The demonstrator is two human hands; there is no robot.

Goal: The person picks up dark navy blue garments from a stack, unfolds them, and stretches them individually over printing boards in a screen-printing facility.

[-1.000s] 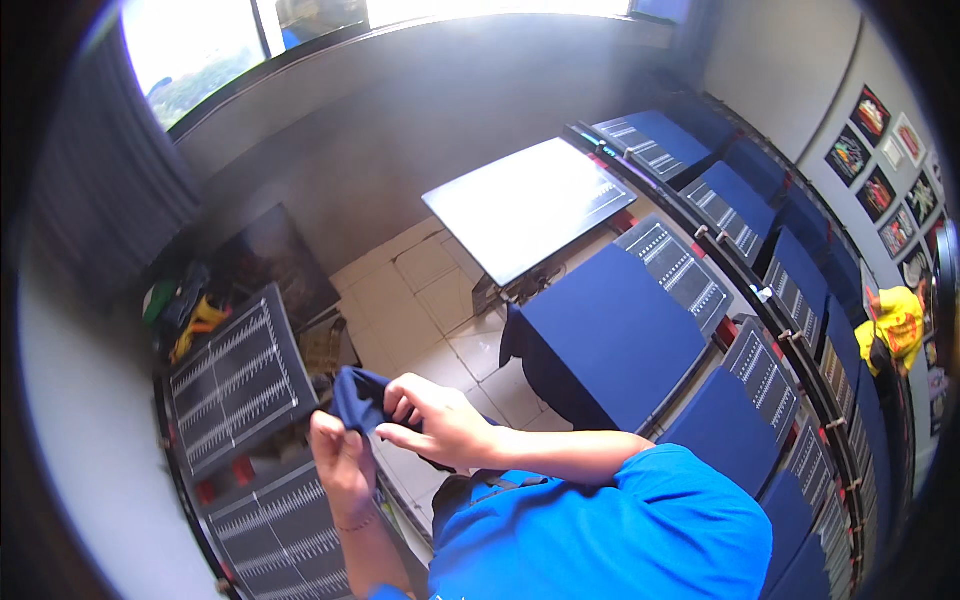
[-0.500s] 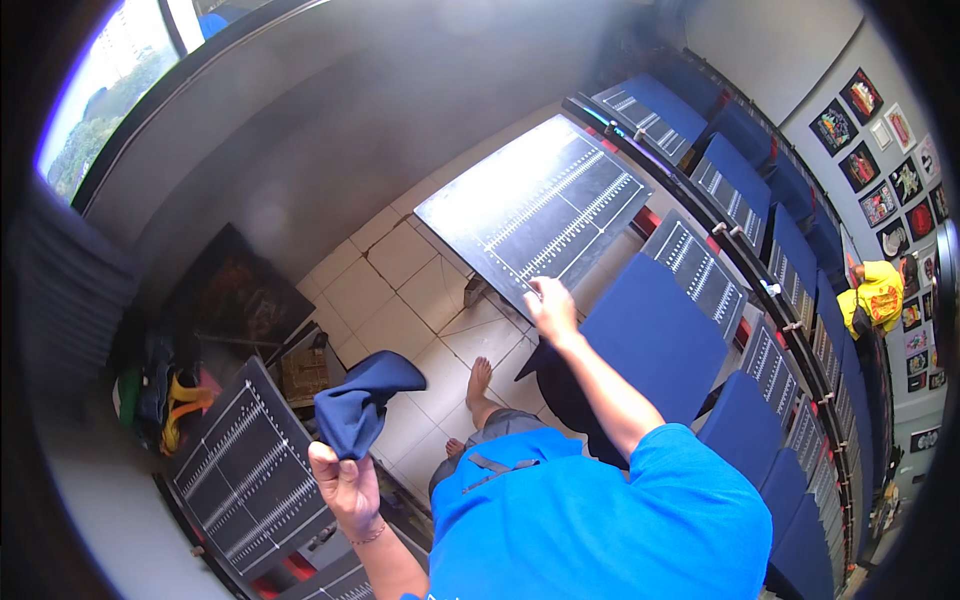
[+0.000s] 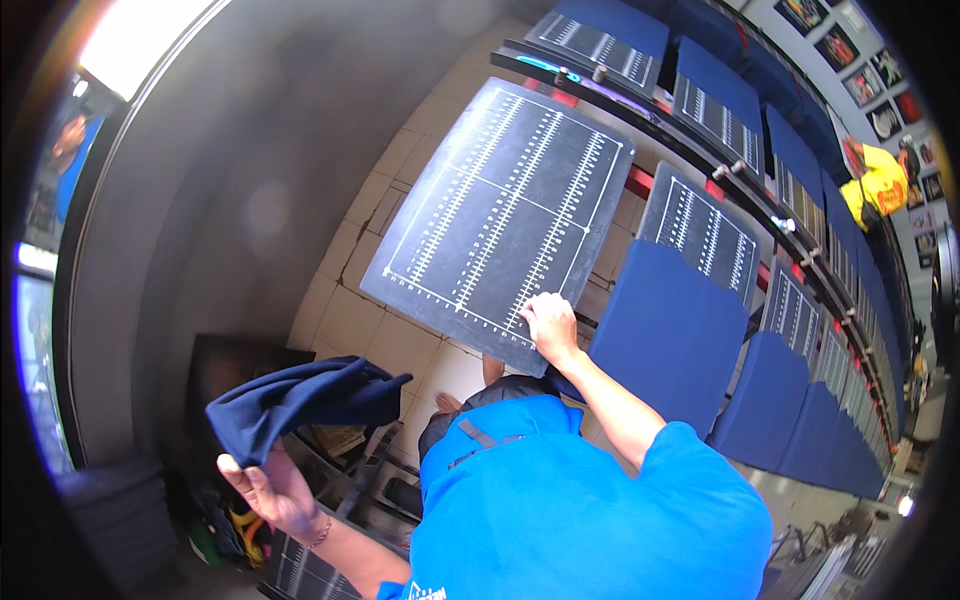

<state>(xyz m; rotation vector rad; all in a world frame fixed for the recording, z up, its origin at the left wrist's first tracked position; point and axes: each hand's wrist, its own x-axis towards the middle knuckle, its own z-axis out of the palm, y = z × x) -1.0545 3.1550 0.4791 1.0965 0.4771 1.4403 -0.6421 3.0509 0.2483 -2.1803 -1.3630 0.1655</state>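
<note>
My left hand [image 3: 272, 490] is raised at the lower left and grips a bunched dark blue cloth [image 3: 305, 398]. My right hand [image 3: 549, 325] reaches forward and rests on the near edge of a dark flat board [image 3: 500, 215] marked with white ruler lines. Whether its fingers grip the edge is hidden. My blue shirt [image 3: 580, 510] fills the lower middle of the view.
A long row of similar boards runs away to the right, some bare [image 3: 705, 235] and some covered in blue fabric [image 3: 670, 335]. A person in yellow [image 3: 875, 185] stands far right. Beige floor tiles [image 3: 370, 320] lie below. Dark clutter sits at lower left.
My right hand left the cloth and reached out to the board's near edge. My left hand keeps the cloth and has lifted it. The view swung toward the ruled board.
</note>
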